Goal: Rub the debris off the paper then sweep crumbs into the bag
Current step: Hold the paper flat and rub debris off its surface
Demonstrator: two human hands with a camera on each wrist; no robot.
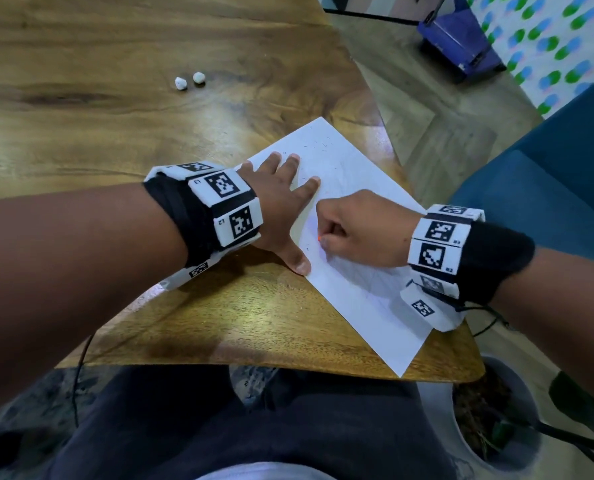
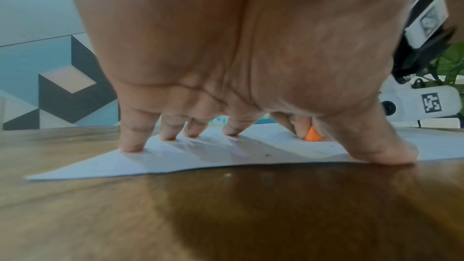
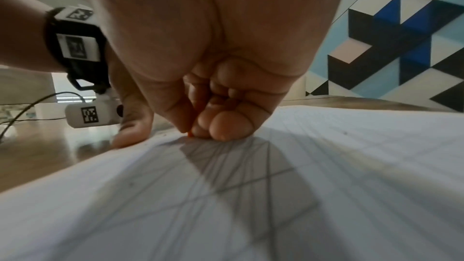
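Note:
A white sheet of paper (image 1: 358, 299) with faint pencil lines lies at the right corner of the wooden table (image 1: 115, 126). My left hand (image 1: 288, 188) lies flat on the sheet's left edge, fingers spread and pressing it down. My right hand (image 1: 351, 230) is curled in a fist and pinches a small orange eraser (image 2: 312, 135) against the paper, just right of the left thumb. Dark eraser crumbs (image 1: 318, 145) speckle the paper's far end. In the right wrist view only an orange tip (image 3: 190, 135) of the eraser shows under the fingers. No bag is in view.
Two small white paper balls (image 1: 189, 80) sit farther back on the table. The table's edge runs close to the right of the sheet. A blue chair (image 1: 548, 188) stands at the right, a potted plant (image 1: 517, 420) below the corner, a blue dustpan (image 1: 462, 39) on the floor.

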